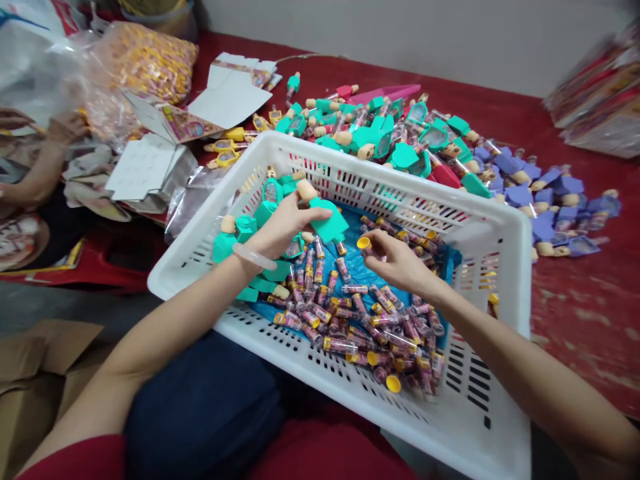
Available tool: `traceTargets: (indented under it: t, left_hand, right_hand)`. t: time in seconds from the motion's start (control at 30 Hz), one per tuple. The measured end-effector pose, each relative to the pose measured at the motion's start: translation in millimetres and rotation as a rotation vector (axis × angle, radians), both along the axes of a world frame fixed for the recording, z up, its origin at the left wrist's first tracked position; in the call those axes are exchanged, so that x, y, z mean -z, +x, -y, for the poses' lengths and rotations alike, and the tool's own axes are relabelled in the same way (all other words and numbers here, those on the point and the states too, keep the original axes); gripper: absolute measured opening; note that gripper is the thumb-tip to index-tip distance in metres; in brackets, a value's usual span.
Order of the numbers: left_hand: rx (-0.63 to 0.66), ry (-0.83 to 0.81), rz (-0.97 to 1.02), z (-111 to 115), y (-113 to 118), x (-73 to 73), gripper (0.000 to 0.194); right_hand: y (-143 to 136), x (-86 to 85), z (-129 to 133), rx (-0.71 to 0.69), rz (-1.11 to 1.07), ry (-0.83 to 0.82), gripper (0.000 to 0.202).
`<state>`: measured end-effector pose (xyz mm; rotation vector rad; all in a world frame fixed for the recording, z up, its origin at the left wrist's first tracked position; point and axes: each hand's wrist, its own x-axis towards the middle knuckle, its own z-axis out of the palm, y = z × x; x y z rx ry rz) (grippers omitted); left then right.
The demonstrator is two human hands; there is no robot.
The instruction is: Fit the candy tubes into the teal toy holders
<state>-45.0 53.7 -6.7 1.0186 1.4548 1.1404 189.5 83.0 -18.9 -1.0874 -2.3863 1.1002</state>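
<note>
Observed a plain grey wall along the far edge of a long red table. Found the table surface scuffed and patchy toward the right, with pale wear marks. Recorded a red plastic stool at left, standing close to the table. Noted a dull grey floor below, with an opened cardboard carton at lower left. Rated the lighting soft and diffuse, with deeper shadow under the table's left edge.
</note>
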Motion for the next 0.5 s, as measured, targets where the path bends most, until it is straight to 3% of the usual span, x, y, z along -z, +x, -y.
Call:
traceTargets:
  t: [0.1,0.27,0.5]
  left_hand:
    - [0.046,0.027,0.332,19,26,-14.0,0.033]
    - [0.03,0.061,0.394,29,42,-14.2,0.032]
    - [0.044,-0.057,0.488,29,42,-13.2,0.031]
  right_hand:
    - [-1,-6.8,6,-0.018,0.027,0.071,0.024]
    - [0,-12.6,14,-0.004,0.022,0.125,0.029]
    - [0,-9.4,21,0.012,0.366,0.642,0.041]
